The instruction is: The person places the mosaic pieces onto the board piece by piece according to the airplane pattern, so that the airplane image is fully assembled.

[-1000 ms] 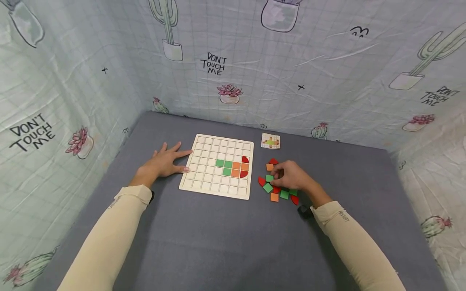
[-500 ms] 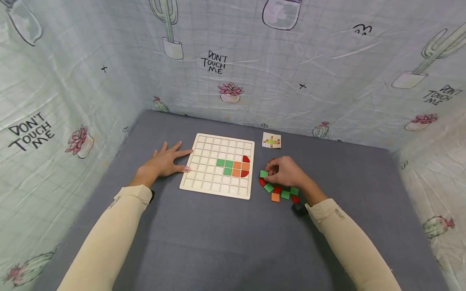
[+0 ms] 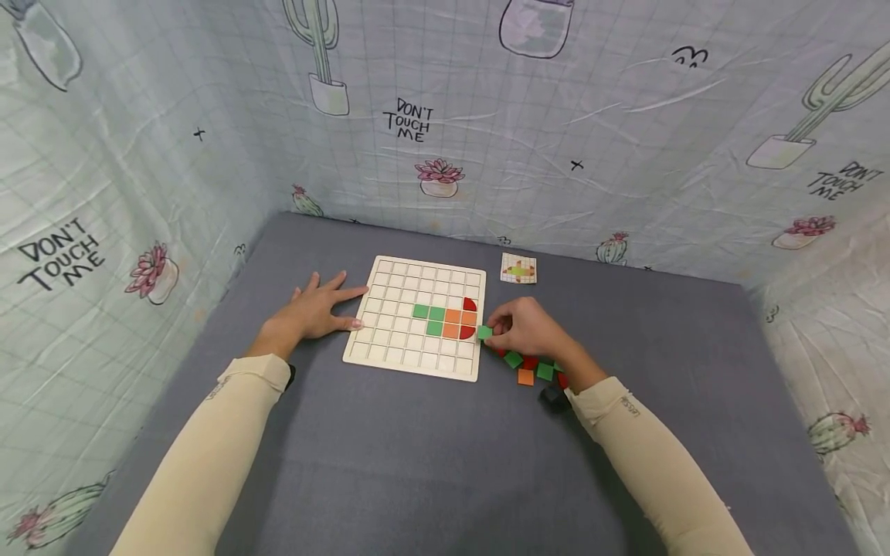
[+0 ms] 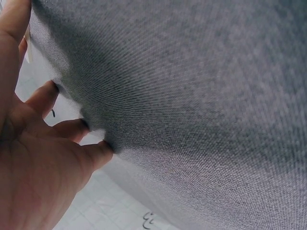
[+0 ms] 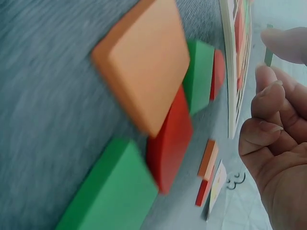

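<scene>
My right hand pinches a green square tile between thumb and fingers at the right edge of the wooden grid board. In the right wrist view, that green tile shows edge-on. My left hand lies spread on the cloth, with thumb and a finger touching the board's left edge. The left wrist view shows its fingertips against the grey cloth. On the board sit green squares, orange squares and two red quarter-round tiles.
Loose tiles lie right of the board, partly hidden by my right hand: an orange square, green squares and red pieces. A small pattern card lies behind them. Patterned fabric walls in the grey table.
My right hand has taken the green tile from the loose pile and moved left with it to the board's right edge. The left hand has stayed in place.
</scene>
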Demonstrator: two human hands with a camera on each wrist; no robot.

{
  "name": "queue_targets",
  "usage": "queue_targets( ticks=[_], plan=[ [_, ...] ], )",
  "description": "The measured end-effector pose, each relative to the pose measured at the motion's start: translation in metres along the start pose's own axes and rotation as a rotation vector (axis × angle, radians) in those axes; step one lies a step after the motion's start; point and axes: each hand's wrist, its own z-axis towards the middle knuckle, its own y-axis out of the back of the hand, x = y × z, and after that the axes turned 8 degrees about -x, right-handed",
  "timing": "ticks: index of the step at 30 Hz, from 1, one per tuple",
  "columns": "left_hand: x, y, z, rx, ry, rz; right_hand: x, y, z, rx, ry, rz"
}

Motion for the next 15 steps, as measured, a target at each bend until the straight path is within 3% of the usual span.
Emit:
queue_targets(
  ticks=[15],
  plan=[
    [0.002,-0.002,0.003,0.002,0.007,-0.002,0.012,-0.014,0.011,0.011,0.037,0.030]
  ],
)
